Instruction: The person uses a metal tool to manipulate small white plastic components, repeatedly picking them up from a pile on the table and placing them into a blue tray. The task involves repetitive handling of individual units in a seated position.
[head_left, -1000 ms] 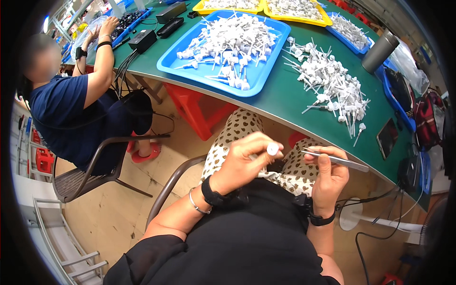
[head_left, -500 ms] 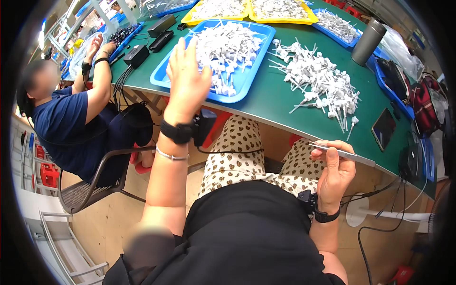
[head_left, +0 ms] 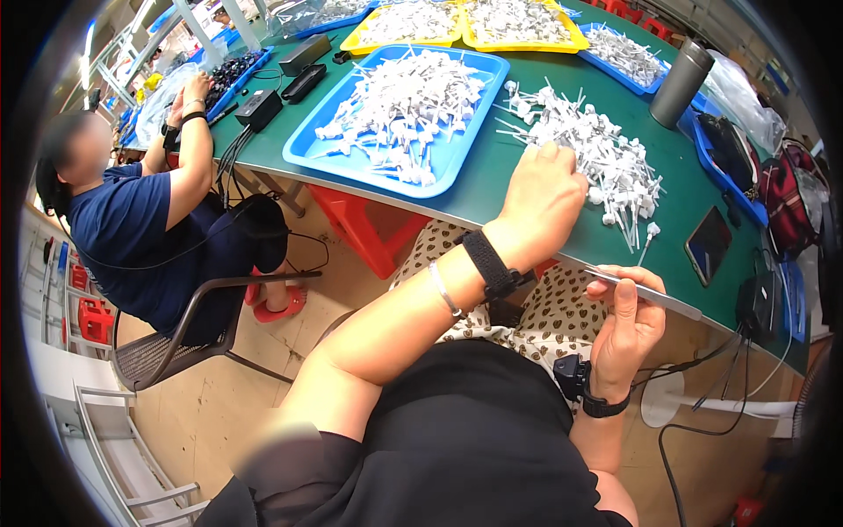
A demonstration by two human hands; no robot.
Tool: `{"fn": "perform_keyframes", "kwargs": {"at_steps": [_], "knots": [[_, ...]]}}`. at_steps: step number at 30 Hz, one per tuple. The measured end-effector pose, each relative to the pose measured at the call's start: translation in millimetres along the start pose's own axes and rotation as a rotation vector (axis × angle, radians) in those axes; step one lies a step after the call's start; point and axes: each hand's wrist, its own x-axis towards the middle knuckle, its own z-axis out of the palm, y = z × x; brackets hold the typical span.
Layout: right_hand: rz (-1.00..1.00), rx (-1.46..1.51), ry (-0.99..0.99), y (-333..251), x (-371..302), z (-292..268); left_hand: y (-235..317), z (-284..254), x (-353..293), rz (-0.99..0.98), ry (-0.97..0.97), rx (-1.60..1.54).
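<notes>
At the near edge of the pile of small white plastic parts with thin stems (head_left: 606, 158), my left hand (head_left: 543, 198) is bent over with its fingers curled down. Its fingertips are hidden, so what they pinch cannot be made out. My right hand (head_left: 628, 325) is closed around silver metal tweezers (head_left: 654, 297) just off the table's front edge. The tweezers' tips point left, toward my left hand. To the left of the pile stands a blue tray (head_left: 303, 151) heaped with the same kind of white parts.
Yellow trays (head_left: 465, 44) and another blue tray (head_left: 660, 86) with white parts stand behind. On the right of the green table (head_left: 676, 198) are a grey bottle (head_left: 683, 83), a phone (head_left: 709, 246) and bags. A seated co-worker (head_left: 132, 211) handles dark parts at left.
My left hand has moved from over the blue tray rightward to the loose pile, its fingers now curled. The right hand keeps the tweezers, nearly still. The co-worker's hands have come together.
</notes>
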Motion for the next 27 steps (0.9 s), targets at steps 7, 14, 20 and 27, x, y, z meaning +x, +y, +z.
{"fn": "perform_keyframes", "kwargs": {"at_steps": [7, 14, 20, 27], "knots": [[0.029, 0.043, -0.010, 0, -1, 3, -16, -28, -18, -0.303, 0.181, -0.666], [0.062, 0.069, -0.110, 7, -11, 15, 14, -65, -99, -0.669, -0.095, -1.214], [0.135, 0.037, -0.198, 13, -24, 26, 20, -54, -143, -0.685, -0.107, -1.208], [0.129, -0.074, -0.251, 18, -32, 31, 21, -44, -154, -0.658, -0.052, -1.188]]}}
